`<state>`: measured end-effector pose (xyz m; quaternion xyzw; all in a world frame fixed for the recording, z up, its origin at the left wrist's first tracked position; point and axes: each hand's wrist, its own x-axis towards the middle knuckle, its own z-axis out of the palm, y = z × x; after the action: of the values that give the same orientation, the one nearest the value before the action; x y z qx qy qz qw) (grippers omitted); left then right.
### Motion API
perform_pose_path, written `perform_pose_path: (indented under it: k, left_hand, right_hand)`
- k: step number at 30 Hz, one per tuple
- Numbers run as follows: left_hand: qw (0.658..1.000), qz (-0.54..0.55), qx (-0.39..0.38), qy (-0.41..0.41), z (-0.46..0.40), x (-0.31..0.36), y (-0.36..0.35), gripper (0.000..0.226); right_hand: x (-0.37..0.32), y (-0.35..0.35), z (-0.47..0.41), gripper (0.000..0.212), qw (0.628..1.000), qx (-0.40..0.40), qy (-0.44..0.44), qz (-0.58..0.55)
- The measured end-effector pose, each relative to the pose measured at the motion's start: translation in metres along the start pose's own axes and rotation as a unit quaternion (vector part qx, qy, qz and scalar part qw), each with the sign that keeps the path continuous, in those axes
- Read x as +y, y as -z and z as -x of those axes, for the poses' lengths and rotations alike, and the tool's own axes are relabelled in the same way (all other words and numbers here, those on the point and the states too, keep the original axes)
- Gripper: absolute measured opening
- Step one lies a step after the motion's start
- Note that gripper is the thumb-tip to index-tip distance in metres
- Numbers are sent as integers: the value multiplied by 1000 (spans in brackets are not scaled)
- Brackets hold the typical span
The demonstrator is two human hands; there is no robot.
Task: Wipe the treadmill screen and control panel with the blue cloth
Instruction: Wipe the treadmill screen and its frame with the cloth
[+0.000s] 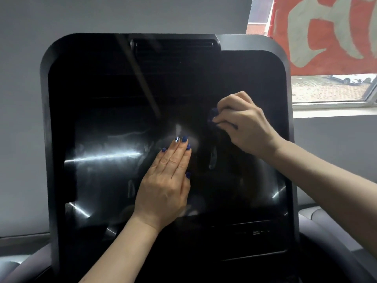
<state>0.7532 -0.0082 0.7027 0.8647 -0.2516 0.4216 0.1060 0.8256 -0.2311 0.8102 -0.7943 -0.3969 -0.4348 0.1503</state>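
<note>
Right hand [246, 127] is up on the treadmill screen [114, 119], right of centre, its grip closed tight around the bunched blue cloth [214, 117], so only a dark blue edge peeks out past the curled fingers. Left hand [167, 180] lies flat on the glass at the middle, grip open, fingers straight and together, palm down, holding nothing. The screen is dark and switched off, and streaky glare and smears show across its lower half, on both sides of the flat hand. Below the glass sits the dark control panel strip [244, 231], untouched by either hand. A window [326, 86] with a red banner [326, 33] is behind, upper right.

Now the risks, as I read them. That bare palm pressed on the glass could well leave fresh prints on the very surface being cleaned. The cloth is so wadded up that little fabric meets the screen, so knuckles or nails might drag across instead and passes could miss strips. And the lower panel looks easy to forget, with all the action up high.
</note>
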Motion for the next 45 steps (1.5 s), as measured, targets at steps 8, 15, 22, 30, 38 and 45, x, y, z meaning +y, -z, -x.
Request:
perform_pose_path:
  k: [8, 15, 22, 30, 38, 45]
  left_hand:
    - [1000, -1, 3, 1, 0, 0, -1, 49]
    - [1000, 3, 9, 1, 0, 0, -2, 49]
    - [1000, 4, 9, -1, 1, 0, -2, 49]
    - [1000, 2, 2, -3, 1, 0, -3, 50]
    - [1000, 4, 6, -4, 2, -1, -2, 49]
    - [1000, 0, 1, -2, 2, 0, -2, 50]
  right_hand:
    - [11, 16, 26, 8, 996, 36, -66, 50]
    - [15, 23, 34, 6, 999, -2, -36, 38]
    - [19, 19, 21, 4, 990, 54, -101, 79]
    - [21, 22, 17, 6, 987, 57, -123, 86]
    - [27, 26, 14, 5, 987, 47, -124, 88]
    - [36, 24, 2, 2, 984, 58, -146, 84]
